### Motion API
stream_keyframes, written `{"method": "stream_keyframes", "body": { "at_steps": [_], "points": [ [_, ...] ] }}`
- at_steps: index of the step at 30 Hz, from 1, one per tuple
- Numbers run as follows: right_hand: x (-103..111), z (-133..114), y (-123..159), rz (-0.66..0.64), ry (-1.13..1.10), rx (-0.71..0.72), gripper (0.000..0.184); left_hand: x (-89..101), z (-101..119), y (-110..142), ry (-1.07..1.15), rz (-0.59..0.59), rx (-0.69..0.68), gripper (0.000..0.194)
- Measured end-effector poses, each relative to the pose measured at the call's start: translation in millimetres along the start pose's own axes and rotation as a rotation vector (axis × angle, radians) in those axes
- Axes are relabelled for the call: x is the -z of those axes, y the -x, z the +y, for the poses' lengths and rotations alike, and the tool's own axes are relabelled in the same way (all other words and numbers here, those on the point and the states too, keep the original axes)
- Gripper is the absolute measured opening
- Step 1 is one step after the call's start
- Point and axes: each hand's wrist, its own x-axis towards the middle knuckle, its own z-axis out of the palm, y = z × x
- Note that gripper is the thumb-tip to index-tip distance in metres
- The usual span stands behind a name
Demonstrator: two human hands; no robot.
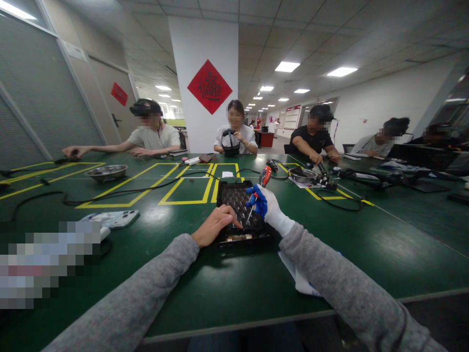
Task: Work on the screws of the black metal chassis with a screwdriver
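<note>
Grey sleeves [146, 293], left hand [214, 226] touching black tray [238, 200], gloved right hand [266, 205] gripping screwdriver [261, 186]

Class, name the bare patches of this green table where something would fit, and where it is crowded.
Free: between metal bowl and black tray; right of gloved right hand. Crowded: around left hand, and by second bowl with cables.

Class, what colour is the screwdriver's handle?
Red and black; the head view shows the screwdriver in the gloved right hand.

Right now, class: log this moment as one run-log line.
left hand: bare, steadying black device | right hand: gloved, gripping screwdriver, tip down on device | surface: green table
</note>
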Motion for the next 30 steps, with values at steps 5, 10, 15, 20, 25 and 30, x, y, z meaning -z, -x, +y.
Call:
{"method": "stream_keyframes", "body": {
  "at_steps": [5, 10, 15, 20, 25, 30],
  "points": [
    [-1.1, -2.0, 0.8, 0.006, 0.021, 0.000, 0.041, 0.6, 0.9, -0.2, -0.005, -0.019, -0.015, 0.051],
    [-1.3, -1.7, -0.2, 0.002, 0.024, -0.006, 0.042, 1.2, -0.6, -0.3, -0.029, -0.034, -0.045, 0.055],
    [-0.6, 0.5, -0.6, -0.002, 0.011, 0.006, 0.043, 1.6, -0.3, -0.6, -0.042, -0.046, -0.038, 0.056],
    [-0.5, 1.9, -1.4, -0.009, 0.013, 0.005, 0.040, 1.3, 0.0, -0.5, -0.041, -0.040, -0.035, 0.057],
    [0.3, 1.8, -3.1, 0.013, -0.037, -0.009, 0.039, 1.6, -1.2, 0.7, -0.039, -0.038, -0.046, 0.056],
    [-0.4, -1.6, -2.9, 0.072, -0.116, -0.029, 0.040, -0.9, -6.7, -0.9, 0.009, -0.021, -0.055, 0.053]
  ]
}}
